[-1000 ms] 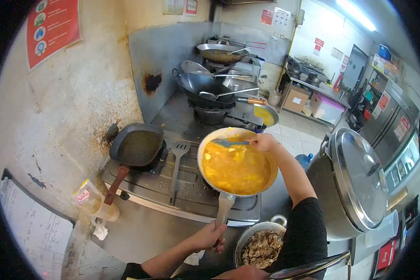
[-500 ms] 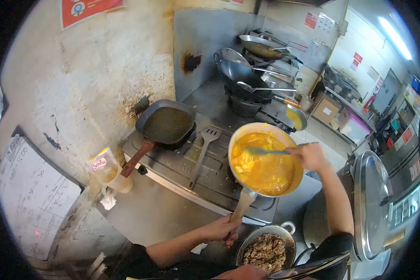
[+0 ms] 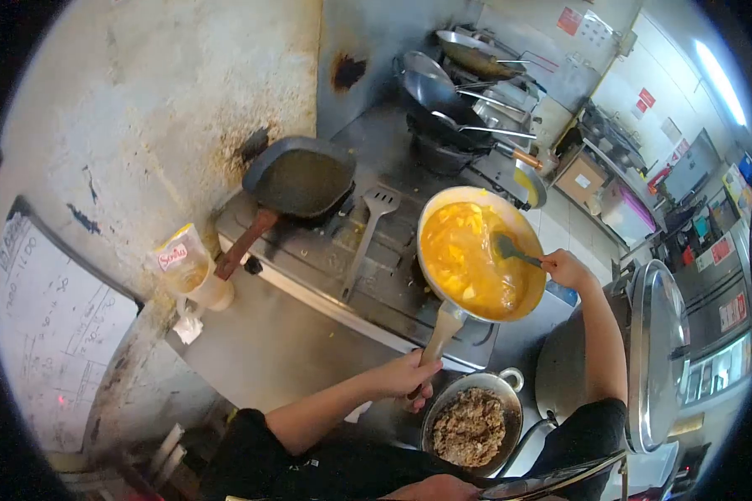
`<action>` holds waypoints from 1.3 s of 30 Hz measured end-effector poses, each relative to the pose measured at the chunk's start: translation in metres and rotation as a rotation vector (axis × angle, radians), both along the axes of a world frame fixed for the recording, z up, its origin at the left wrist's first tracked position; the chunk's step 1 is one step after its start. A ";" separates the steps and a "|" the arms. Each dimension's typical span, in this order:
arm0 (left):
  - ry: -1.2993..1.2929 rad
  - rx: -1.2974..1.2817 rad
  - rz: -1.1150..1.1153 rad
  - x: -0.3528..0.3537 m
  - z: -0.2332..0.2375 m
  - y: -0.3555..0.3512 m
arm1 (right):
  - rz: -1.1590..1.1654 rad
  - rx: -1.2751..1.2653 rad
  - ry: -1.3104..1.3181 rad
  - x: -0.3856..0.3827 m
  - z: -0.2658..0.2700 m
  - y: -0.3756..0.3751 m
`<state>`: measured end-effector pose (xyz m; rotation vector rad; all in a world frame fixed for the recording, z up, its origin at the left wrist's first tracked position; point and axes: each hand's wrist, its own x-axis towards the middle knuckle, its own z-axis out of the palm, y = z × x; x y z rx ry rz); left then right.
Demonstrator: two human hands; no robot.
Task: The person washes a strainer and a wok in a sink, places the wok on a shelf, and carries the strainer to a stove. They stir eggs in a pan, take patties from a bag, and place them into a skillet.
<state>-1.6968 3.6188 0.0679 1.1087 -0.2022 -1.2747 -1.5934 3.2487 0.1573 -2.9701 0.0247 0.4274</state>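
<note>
My left hand (image 3: 408, 377) is closed round the pale handle of a frying pan (image 3: 435, 294) on the stove. Inside the pan lies a runny yellow-orange egg mixture (image 3: 470, 259) with soft set lumps. A grey-blue spatula (image 3: 520, 253) dips into the right part of the egg, its handle gripped in my right hand (image 3: 566, 271). Just below the pan, near my left hand, stands a metal bowl-shaped pan (image 3: 516, 412) of brown minced food (image 3: 470, 427).
A square dark pan (image 3: 299, 177) and a slotted turner (image 3: 371, 230) are on the stove to the left. Beside them stands a plastic jug (image 3: 213, 288). Woks (image 3: 434, 98) occupy the back burners. A large lidded pot (image 3: 581, 359) is on the right.
The spatula has moved from the upper middle of the pan to its right side, and its blade now points up-left. My left hand keeps its grip on the handle. The view has shifted slightly.
</note>
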 end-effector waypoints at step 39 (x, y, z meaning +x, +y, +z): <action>-0.497 0.930 1.308 0.174 -0.167 0.246 | -0.084 -0.423 -0.340 -0.141 0.015 0.135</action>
